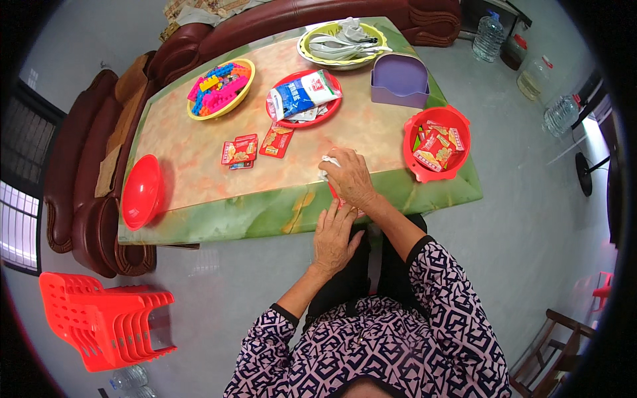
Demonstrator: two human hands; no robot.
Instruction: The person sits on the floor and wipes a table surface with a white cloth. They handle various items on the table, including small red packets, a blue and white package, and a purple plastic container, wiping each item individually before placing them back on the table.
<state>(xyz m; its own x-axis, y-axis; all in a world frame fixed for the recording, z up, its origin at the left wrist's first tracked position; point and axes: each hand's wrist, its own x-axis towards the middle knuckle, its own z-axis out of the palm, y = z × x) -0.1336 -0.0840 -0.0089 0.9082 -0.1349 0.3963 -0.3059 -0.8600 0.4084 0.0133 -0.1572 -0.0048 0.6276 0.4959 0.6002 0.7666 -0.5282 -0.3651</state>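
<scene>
My right hand point(352, 178) is closed around a crumpled white tissue point(327, 167) and rests on the near side of the table. Beneath it, at the green border, a red packet point(342, 201) shows only in part. My left hand point(333, 240) lies at the table edge, fingers stretched out with their tips on this packet and the thumb apart. Farther left are several small red packets point(239, 151) in an overlapping pile, with a larger red packet point(277, 140) beside them. Behind that, a red plate point(336, 110) bears a blue-and-white plastic package point(302, 96) over some pale pieces.
On the table point(192, 162) stand a yellow bowl point(248, 89) of building blocks, a yellow dish point(305, 48) with white utensils, a purple box point(400, 93), a red basin point(458, 167) of packets and a red bowl point(142, 192). Red stacked chairs point(99, 318) stand left.
</scene>
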